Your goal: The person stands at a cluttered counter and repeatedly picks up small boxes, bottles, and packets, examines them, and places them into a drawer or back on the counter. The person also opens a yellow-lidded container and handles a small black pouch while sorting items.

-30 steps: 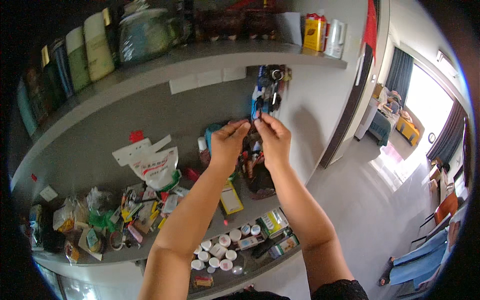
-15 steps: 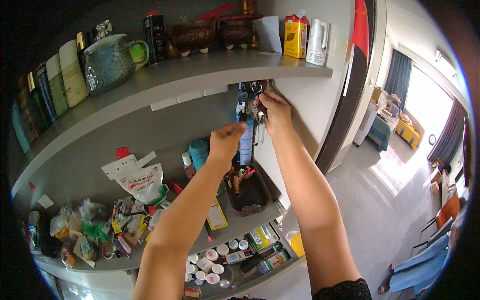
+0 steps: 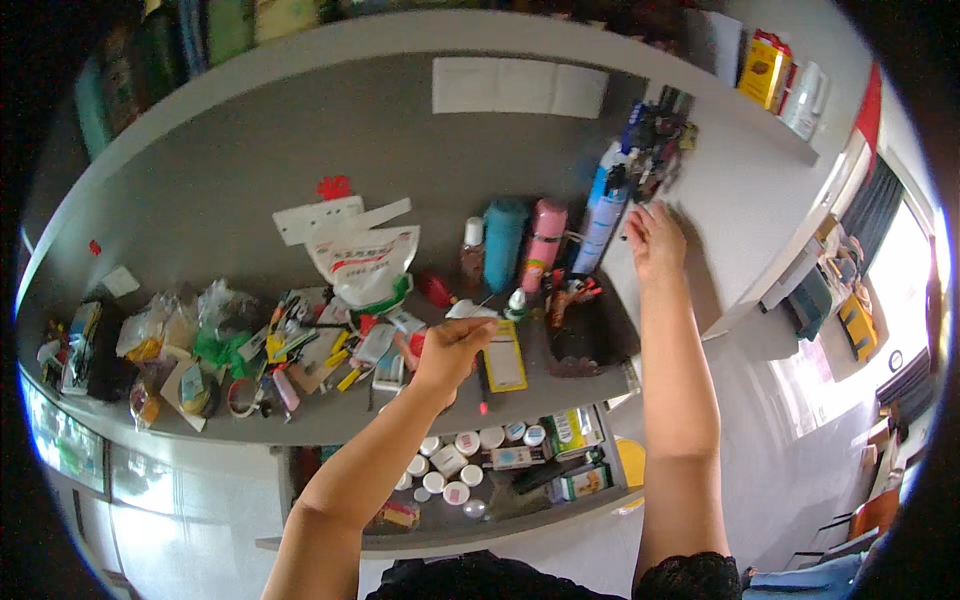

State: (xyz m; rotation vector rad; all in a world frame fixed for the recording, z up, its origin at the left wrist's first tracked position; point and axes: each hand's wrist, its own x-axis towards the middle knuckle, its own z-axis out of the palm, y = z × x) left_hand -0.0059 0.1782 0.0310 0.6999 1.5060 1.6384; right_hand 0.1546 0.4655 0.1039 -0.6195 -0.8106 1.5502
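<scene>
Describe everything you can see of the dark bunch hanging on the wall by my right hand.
The dark bunch hangs on the white wall just under the upper shelf, a blurred cluster of black, blue and reddish pieces; their kind cannot be told. The right hand reaches up just below it, fingers apparently short of touching it.

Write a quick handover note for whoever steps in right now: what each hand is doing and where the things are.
Left hand: closed on a thin pen-like stick with a red tip, held over the cluttered grey shelf.
Right hand: raised, fingers open, just under the bunch of keys and trinkets hanging on the wall; whether it touches them is unclear.
Nearby: blue spray can, pink bottle, teal bottle, yellow card.
Done: stick in hand.
Left: the bunch hangs on the wall.
</scene>
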